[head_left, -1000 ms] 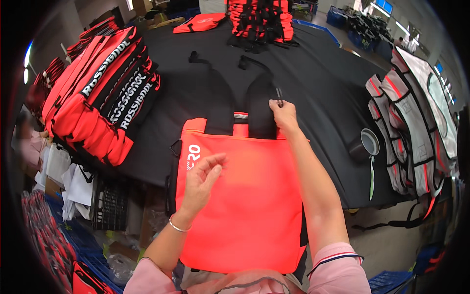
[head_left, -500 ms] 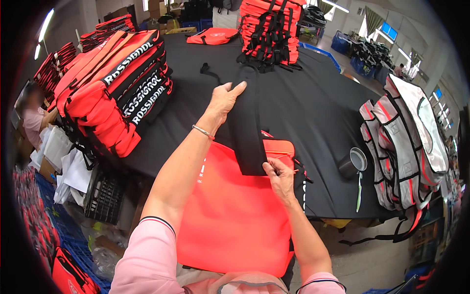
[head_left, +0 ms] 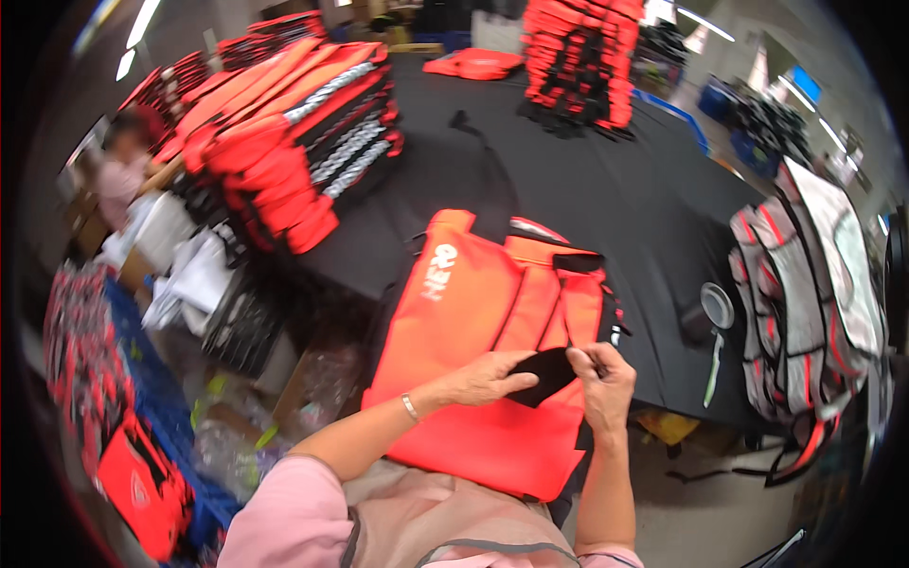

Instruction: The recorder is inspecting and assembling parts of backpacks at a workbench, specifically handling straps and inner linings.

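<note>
An orange-red backpack [head_left: 454, 312] lies in front of me, over the near edge of the black-covered table [head_left: 568, 189]. White lettering runs down its left part, and orange straps with black edging lie across its right part. Both my hands are above the bag on a wide black strap [head_left: 547, 377]. My left hand [head_left: 488, 379] grips its left side between thumb and straight fingers. At its upper right end, my right hand [head_left: 604, 374] pinches the strap with curled fingers. A thin black strap [head_left: 478, 142] lies on the table beyond the bag.
Stacked orange-red bags [head_left: 275, 142] stand at the left, and another tall stack [head_left: 579, 66] at the back. Grey backpacks [head_left: 786, 293] stand on the right beside a dark cup [head_left: 705, 312]. A person [head_left: 123, 180] sits at far left. Blue crates [head_left: 142, 379] hold goods at lower left.
Both hands have drawn nearer to me with the black strap, which was stretched out over the table. The backpack's upper part and orange straps now show. The view has shifted left.
</note>
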Demonstrator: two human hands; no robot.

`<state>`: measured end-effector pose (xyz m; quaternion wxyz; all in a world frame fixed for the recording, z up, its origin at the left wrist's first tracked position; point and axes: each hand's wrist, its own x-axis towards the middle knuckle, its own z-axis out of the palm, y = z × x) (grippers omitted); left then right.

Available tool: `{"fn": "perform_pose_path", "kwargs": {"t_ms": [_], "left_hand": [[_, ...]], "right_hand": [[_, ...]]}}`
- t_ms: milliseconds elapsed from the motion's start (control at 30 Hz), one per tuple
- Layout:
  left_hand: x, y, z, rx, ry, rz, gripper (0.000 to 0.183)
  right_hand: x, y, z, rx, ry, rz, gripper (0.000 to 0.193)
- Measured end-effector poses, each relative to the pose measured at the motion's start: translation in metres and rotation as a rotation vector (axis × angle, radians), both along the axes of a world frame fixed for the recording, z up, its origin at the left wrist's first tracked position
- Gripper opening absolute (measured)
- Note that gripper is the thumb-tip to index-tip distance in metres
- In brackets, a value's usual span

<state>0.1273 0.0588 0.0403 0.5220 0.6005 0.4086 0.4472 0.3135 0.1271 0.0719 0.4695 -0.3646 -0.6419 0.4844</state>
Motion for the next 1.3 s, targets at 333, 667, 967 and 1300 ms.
{"fn": "perform_pose_path", "kwargs": {"t_ms": [333,667,967,1300], "left_hand": [[0.031,-0.062,-0.005,0.355,0.262,0.307,0.033],[0.026,-0.056,-0.032,0.337,0.16,0.37,0.032],[0.028,-0.064,-0.044,0.181,0.105,0.532,0.027],[0.03,-0.064,-0.04,0.186,0.096,0.519,0.026]], "right_hand": [[0.014,-0.031,-0.001,-0.188,-0.156,0.232,0.02],[-0.002,-0.029,-0.031,-0.679,-0.124,0.386,0.032],[0.022,-0.082,0.002,-0.064,-0.464,-0.001,0.024],[0.019,-0.081,-0.007,0.246,-0.618,0.0,0.02]]}}
